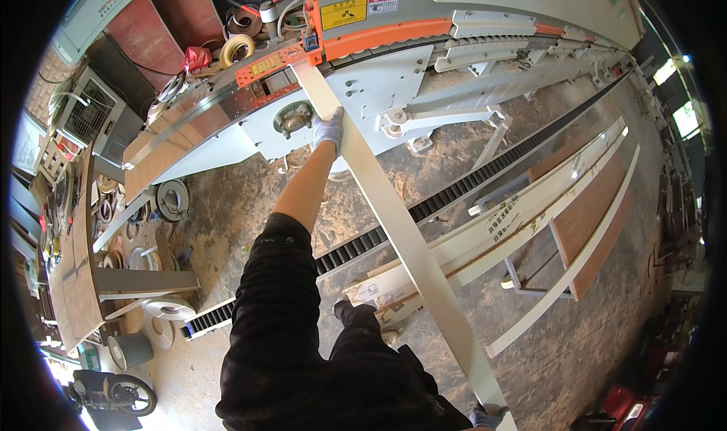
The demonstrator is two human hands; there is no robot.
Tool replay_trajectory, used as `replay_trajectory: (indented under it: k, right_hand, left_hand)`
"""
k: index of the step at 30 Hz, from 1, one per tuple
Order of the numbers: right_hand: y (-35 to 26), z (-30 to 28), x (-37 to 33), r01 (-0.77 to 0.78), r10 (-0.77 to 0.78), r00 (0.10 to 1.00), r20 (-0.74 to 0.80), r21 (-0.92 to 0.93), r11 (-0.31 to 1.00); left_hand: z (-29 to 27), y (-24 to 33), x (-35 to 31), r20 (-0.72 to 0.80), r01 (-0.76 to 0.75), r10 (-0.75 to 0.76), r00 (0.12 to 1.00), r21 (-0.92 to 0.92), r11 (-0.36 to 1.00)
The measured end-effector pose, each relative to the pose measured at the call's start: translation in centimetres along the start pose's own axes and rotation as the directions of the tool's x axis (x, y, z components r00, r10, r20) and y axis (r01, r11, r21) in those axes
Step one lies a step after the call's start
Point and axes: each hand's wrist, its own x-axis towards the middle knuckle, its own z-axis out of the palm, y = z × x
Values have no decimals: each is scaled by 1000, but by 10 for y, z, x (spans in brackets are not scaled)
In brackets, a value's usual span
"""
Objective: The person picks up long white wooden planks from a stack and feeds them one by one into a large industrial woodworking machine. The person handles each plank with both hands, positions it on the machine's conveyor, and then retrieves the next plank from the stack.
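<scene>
A long, narrow white board (401, 211) runs slantwise from the edge banding machine (394, 22) down to the lower edge of the view. Its far end rests at the machine's orange guide (276, 66). My left hand (329, 130), in a pale glove, grips the board's left edge near that end, with the arm stretched out. At the near end my right hand (487, 416), also gloved, holds the board low by my body. Much of the right hand is cut off or hidden.
A black roller track (485, 170) crosses the floor under the board. Beyond it lie stacked long white panels (522, 219) and brown boards (587, 223) on a low frame. Rolls of edging tape (173, 200) lie around the wooden table (73, 264) on the left.
</scene>
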Motion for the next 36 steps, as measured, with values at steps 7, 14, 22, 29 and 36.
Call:
replay_trajectory:
  k: [7,14,22,29,36]
  right_hand:
    - [-1,2,-7,25,-25,999,-28,22,999]
    - [-1,8,-9,46,-44,998,-53,42,998]
    - [-4,13,-14,72,-69,996,-64,56,996]
    - [-7,15,-16,89,-81,992,-93,79,993]
    - [-8,19,-16,79,-73,995,-61,88,993]
  left_hand:
    - [0,8,-6,9,42,-42,999,-5,999]
    - [2,8,-6,-4,3,-3,1000,10,1000]
    - [4,6,0,-10,-28,28,1000,37,999]
    - [1,21,-15,7,25,-25,1000,12,1000]
    - [0,29,-19,-23,23,-21,999,65,998]
